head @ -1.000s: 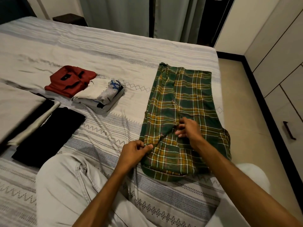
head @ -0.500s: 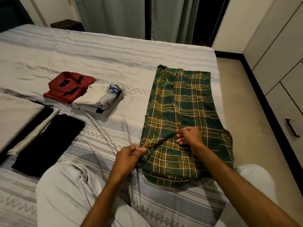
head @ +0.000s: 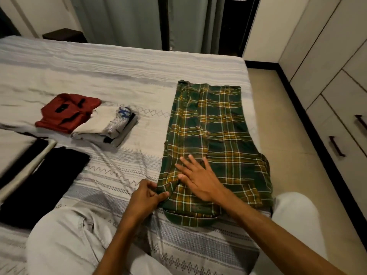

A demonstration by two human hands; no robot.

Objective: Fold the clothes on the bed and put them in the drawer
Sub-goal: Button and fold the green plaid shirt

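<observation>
Nearest the camera, the person's knees (head: 65, 241) in pale trousers rest on the bed (head: 119, 72), one at lower left and the other at the bed's right edge. Both bare forearms reach forward from the bottom of the frame.

The left hand (head: 146, 197) sits at the near left corner of the plaid shirt (head: 214, 139). Its fingers (head: 158, 195) are curled and pinch the shirt's edge against the thumb. The right hand (head: 198, 175) lies flat on the shirt just beside it, fingers straight and spread, palm pressing the cloth down and gripping nothing.

The shirt, green with yellow and white checks, lies lengthwise on the right side of the bed, partly folded into a long panel, its near hem curving out below the hands and its far end reaching toward the middle of the mattress.

To the left, near the left knee, a black garment (head: 43, 185) lies flat, with a light folded piece (head: 23, 151) touching its far side at the frame's edge. Farther on sits a folded stack (head: 107, 126) of pale and striped clothes, and touching its left side a folded red garment (head: 67, 112).

Right of the bed, across a strip of floor (head: 282, 124), stand drawers (head: 337, 124) with dark handles. Beyond the bed hang grey curtains (head: 119, 20), and a dark nightstand (head: 63, 35) stands at the far left corner.
</observation>
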